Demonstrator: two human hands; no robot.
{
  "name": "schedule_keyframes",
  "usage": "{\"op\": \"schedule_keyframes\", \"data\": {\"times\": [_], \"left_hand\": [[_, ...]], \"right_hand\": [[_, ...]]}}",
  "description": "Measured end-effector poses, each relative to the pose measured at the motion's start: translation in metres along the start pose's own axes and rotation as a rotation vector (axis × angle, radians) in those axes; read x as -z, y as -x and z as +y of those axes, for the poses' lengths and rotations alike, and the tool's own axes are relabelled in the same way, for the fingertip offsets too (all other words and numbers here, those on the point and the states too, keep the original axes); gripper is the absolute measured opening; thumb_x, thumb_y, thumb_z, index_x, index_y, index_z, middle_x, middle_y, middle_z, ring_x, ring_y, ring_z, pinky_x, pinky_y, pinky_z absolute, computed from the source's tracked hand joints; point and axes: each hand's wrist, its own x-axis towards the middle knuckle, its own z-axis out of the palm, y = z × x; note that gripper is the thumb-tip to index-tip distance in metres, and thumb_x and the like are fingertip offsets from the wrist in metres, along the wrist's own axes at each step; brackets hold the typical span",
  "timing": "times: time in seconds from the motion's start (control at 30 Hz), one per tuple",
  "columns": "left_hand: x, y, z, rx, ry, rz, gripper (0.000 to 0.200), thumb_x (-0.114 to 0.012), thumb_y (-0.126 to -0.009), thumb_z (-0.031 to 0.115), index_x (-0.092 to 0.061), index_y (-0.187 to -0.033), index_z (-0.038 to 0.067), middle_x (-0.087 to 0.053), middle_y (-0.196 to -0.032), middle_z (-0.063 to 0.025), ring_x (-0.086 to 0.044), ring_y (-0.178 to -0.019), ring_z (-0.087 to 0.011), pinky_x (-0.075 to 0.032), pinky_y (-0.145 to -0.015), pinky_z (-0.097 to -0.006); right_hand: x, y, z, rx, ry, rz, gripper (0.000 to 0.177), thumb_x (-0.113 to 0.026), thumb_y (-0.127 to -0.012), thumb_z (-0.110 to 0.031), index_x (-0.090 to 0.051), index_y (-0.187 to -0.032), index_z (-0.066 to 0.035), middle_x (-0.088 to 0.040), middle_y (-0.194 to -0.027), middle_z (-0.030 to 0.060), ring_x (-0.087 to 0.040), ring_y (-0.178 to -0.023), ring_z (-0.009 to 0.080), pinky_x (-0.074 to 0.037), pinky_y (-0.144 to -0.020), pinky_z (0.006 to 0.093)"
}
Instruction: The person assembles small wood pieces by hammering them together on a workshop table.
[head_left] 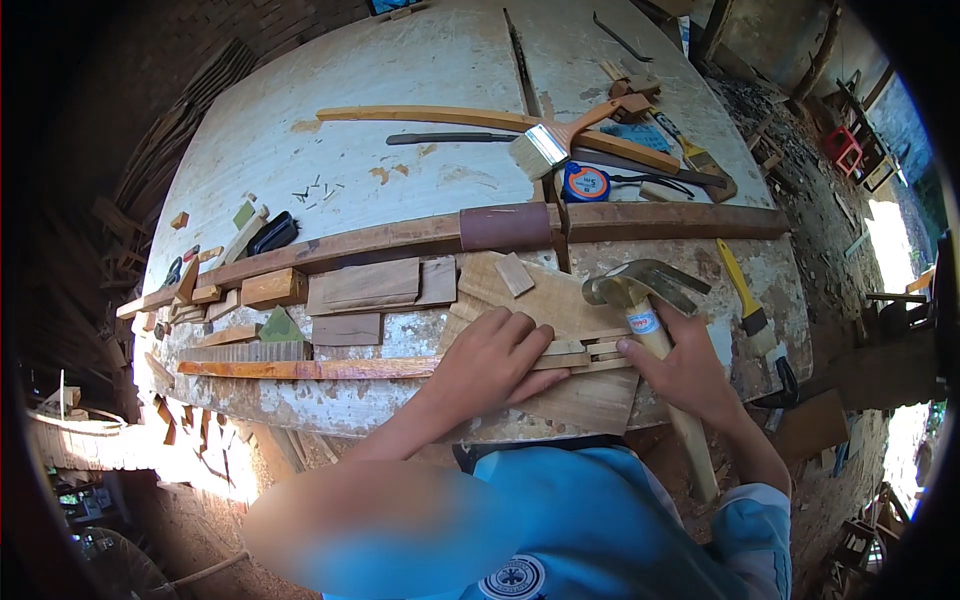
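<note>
My left hand [495, 360] presses flat on a thin wooden slat [585, 356], which lies across a pale wooden board [560, 300] near the workbench's front edge. My right hand [685, 372] grips the wooden handle of a claw hammer [645, 288]. The metal head of the hammer hovers just above the slat's right end, close to my fingertips. The slat joins a long orange-brown strip [300, 368] that runs off to the left along the bench edge.
The worn white workbench [400, 80] carries a long brown plank [400, 238], wood offcuts [365, 285], a paintbrush [545, 148], a blue tape measure [587, 183], a dark file [450, 138], a curved strip [430, 116], loose nails [315, 188] and a yellow-handled chisel [745, 295].
</note>
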Motion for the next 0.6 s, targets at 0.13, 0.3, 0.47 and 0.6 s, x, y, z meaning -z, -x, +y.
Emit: {"op": "schedule_keyframes", "data": {"times": [0.13, 0.3, 0.47, 0.6], "left_hand": [[0.001, 0.002, -0.002, 0.028, 0.081, 0.001, 0.032, -0.063, -0.083, 0.031, -0.06, -0.095, 0.002, -0.054, -0.084, -0.0119, -0.054, -0.078, -0.0279, -0.046, -0.068, -0.0369], [0.003, 0.001, -0.008, 0.07, 0.254, 0.042, 0.024, -0.061, -0.084, 0.023, -0.061, -0.093, 0.001, -0.056, -0.083, -0.0137, -0.056, -0.078, -0.0295, -0.045, -0.067, -0.0384], [0.011, 0.001, -0.009, 0.11, 0.226, 0.002, 0.02, -0.064, -0.081, 0.019, -0.063, -0.089, 0.001, -0.057, -0.079, -0.0132, -0.057, -0.072, -0.0298, -0.046, -0.064, -0.0377], [0.022, -0.006, -0.014, 0.097, 0.198, -0.16, 0.022, -0.064, -0.081, 0.022, -0.064, -0.091, 0.001, -0.057, -0.081, -0.013, -0.058, -0.073, -0.0288, -0.048, -0.064, -0.0368]], "right_hand": [[-0.002, -0.003, 0.003, -0.167, -0.244, -0.06, 0.036, -0.063, -0.083, -0.008, -0.051, -0.116, 0.003, -0.058, -0.074, 0.0048, -0.054, -0.054, 0.0084, -0.044, -0.047, 0.0236], [0.0, -0.004, 0.001, -0.162, -0.204, -0.074, 0.037, -0.064, -0.082, -0.009, -0.052, -0.114, 0.005, -0.059, -0.074, 0.0079, -0.056, -0.055, 0.0112, -0.046, -0.05, 0.0259], [0.0, -0.003, 0.006, -0.129, -0.1, -0.1, 0.047, -0.067, -0.079, -0.012, -0.051, -0.119, 0.006, -0.061, -0.103, 0.0215, -0.06, -0.095, 0.0295, -0.045, -0.086, 0.0367], [0.002, -0.003, 0.01, -0.106, -0.106, -0.115, 0.051, -0.068, -0.079, -0.014, -0.05, -0.122, 0.006, -0.058, -0.112, 0.0223, -0.057, -0.103, 0.0317, -0.043, -0.091, 0.0376]]}}
